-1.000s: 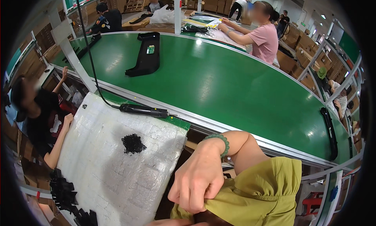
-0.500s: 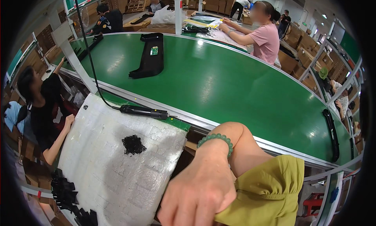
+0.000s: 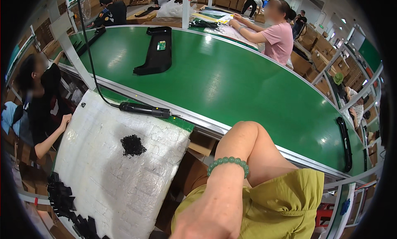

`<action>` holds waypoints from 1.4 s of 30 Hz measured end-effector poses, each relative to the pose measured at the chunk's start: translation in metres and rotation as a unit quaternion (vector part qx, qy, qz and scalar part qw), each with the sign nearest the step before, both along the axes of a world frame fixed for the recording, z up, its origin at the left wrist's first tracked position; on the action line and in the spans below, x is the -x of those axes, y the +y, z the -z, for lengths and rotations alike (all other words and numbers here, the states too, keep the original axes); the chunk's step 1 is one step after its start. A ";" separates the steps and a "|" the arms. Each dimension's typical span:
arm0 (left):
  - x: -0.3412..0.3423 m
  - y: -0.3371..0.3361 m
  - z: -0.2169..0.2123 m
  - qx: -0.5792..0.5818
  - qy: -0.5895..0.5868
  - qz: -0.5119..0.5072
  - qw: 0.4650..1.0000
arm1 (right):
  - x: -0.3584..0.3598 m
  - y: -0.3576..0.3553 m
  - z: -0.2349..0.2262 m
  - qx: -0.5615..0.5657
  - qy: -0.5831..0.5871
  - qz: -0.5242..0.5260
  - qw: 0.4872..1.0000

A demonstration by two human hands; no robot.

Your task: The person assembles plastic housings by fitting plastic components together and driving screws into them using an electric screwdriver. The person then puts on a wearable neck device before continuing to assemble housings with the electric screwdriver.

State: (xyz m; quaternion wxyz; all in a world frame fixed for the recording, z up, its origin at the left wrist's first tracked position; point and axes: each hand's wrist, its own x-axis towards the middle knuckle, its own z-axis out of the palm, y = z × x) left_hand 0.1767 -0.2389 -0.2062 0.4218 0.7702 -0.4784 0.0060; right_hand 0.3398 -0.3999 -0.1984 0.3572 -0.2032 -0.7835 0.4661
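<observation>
My right hand (image 3: 209,220) is at the lower edge, its arm sharply bent with the elbow raised, a green bead bracelet (image 3: 228,166) round the wrist. The fingers lie below the picture, so their grip is hidden. To its left is a work surface covered in wrinkled white sheeting (image 3: 124,189), not touched by the visible part of the hand. On it lies a small heap of tiny black pieces (image 3: 133,145), too small to name. A black corded electric screwdriver (image 3: 144,110) rests along the surface's far edge. My left hand is not in view.
Beyond runs a green conveyor belt (image 3: 215,77) bearing a black curved housing (image 3: 156,57) with a green circuit board (image 3: 161,45) and a long black part (image 3: 344,144). Black strips (image 3: 61,195) line the near left edge. Co-workers stand left and across the belt.
My right hand has drawn down toward the lower edge, and its fingers have dropped out of sight. The whole scene has shifted slightly up and left in the view.
</observation>
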 end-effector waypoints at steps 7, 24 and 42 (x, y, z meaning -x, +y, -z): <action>0.015 -0.008 0.019 0.023 -0.114 -0.119 0.986 | 0.017 0.002 0.035 -0.247 0.023 -0.058 0.967; 0.065 -0.003 0.176 0.249 0.586 -0.250 0.729 | 0.042 0.041 0.084 0.011 0.126 -0.112 0.986; 0.164 -0.076 0.208 0.687 0.413 -0.452 0.392 | 0.111 0.118 0.044 0.073 0.043 -0.338 0.938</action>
